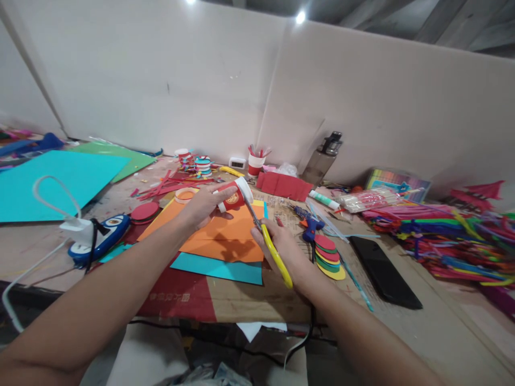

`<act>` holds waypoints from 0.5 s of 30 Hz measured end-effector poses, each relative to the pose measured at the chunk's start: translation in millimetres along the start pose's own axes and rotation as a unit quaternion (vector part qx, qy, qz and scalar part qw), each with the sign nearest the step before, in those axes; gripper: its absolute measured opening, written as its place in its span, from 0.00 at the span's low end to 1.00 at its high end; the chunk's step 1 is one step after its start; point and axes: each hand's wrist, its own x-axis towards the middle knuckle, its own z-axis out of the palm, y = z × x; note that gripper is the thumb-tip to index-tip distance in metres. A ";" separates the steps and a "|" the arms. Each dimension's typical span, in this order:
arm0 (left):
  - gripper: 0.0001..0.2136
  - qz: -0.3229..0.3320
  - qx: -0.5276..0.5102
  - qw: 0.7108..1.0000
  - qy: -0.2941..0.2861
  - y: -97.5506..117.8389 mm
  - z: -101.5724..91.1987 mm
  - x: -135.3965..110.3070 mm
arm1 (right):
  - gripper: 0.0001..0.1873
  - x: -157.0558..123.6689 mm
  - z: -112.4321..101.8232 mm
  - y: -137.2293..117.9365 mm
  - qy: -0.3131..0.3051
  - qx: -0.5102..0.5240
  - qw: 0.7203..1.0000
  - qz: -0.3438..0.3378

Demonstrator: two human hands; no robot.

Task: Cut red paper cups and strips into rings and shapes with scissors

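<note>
My left hand is wrapped round a red and white paper cup, tipped on its side with the white end toward the right. In my right hand is a pair of scissors with yellow handles. Their blades reach up to the white end of the cup; whether they have cut into it, I cannot tell. Beneath both hands lie orange paper sheets and a blue sheet, resting on a cardboard board.
Right of my hands are a blue glue gun, several coloured paper discs and a black phone. Pipe cleaners are heaped at far right. A blue power strip with white cables lies left. A bottle stands behind.
</note>
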 end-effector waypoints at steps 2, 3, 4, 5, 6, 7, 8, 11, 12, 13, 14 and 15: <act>0.24 -0.005 0.000 1.000 0.000 -0.3 -0.2 0.1 | 0.14 0.1 1.2 1.3 0.005 -0.001 1.000 -0.001; 0.24 -0.006 -0.001 1.000 0.000 -0.5 -0.2 0.1 | 0.14 0.2 2.2 2.5 0.007 0.001 1.000 0.000; 0.24 -0.005 -0.002 1.000 -0.002 -0.7 -0.2 0.0 | 0.14 0.3 3.3 3.9 0.010 0.003 1.000 0.001; 0.24 -0.003 -0.002 1.000 -0.003 -1.1 -0.1 0.0 | 0.15 0.4 4.3 5.4 0.013 0.004 1.000 0.001; 0.24 0.000 -0.003 1.000 -0.003 -1.5 -0.2 0.0 | 0.16 0.4 5.1 6.8 0.015 0.003 1.000 0.001; 0.24 0.002 -0.004 1.000 -0.003 -1.9 -0.4 0.2 | 0.16 0.4 5.6 7.9 0.017 0.002 1.000 -0.001; 0.24 0.001 -0.009 1.000 -0.005 -2.4 -0.8 0.5 | 0.17 0.4 5.8 8.6 0.018 0.000 1.000 -0.004; 0.22 -0.041 -0.062 0.997 -0.015 -3.3 -3.3 2.3 | 0.16 0.5 4.8 7.2 0.003 0.003 1.000 -0.007; 0.22 -0.066 -0.086 0.994 -0.021 -3.3 -4.4 3.0 | 0.16 0.7 4.3 5.8 -0.001 0.004 1.000 -0.006; 0.21 -0.088 -0.105 0.990 -0.026 -3.2 -5.5 3.6 | 0.16 1.0 3.9 4.4 -0.002 0.004 1.000 -0.004; 0.20 -0.102 -0.117 0.987 -0.029 -2.9 -6.5 4.1 | 0.16 1.2 3.6 3.0 -0.001 0.002 1.000 -0.001; 0.20 -0.107 -0.119 0.987 -0.033 -2.6 -7.1 4.4 | 0.16 1.3 3.4 1.9 0.001 -0.001 1.000 0.002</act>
